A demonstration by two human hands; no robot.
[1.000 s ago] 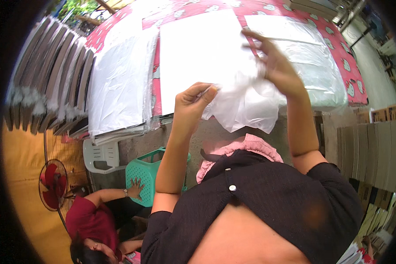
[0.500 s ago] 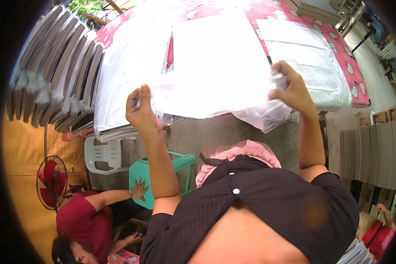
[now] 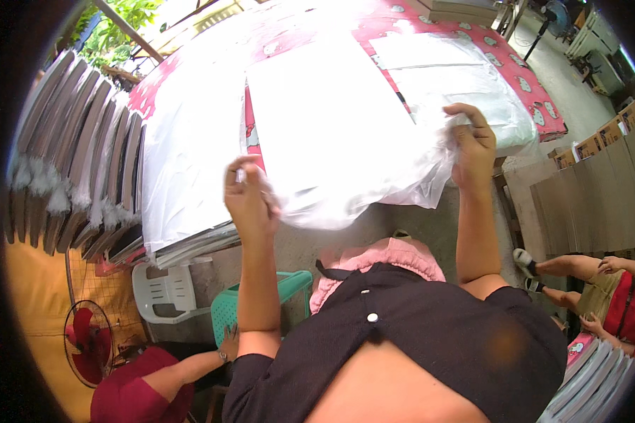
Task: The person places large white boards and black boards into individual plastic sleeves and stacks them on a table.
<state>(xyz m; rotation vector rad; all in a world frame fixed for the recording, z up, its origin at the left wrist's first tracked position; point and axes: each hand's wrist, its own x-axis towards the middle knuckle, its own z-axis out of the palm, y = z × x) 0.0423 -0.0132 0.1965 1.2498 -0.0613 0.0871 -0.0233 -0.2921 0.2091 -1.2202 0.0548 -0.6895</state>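
A clear plastic bag point(image 3: 363, 180) is stretched wide between both hands, above the near edge of a table with a red patterned cloth point(image 3: 522, 77). My left hand point(image 3: 249, 199) pinches the bag's left corner. My right hand point(image 3: 473, 144) grips its right corner, held higher. A large white sheet point(image 3: 324, 106) lies on the table right behind the bag. A tall stack of white sheets point(image 3: 183, 155) sits to the left, and another plastic-covered white pile point(image 3: 466, 84) to the right.
Dark boards with white wrapping point(image 3: 77, 162) lean in a row at far left. Below are a white plastic chair point(image 3: 166, 292), a green basket point(image 3: 261, 299), a red fan point(image 3: 85, 342) and a person in red point(image 3: 155, 384). Cardboard sheets point(image 3: 585, 197) and another seated person point(image 3: 607, 282) are at right.
My hands have moved apart, pulling the bunched bag open wide. The left hand dropped and moved left; the right hand went out to the right.
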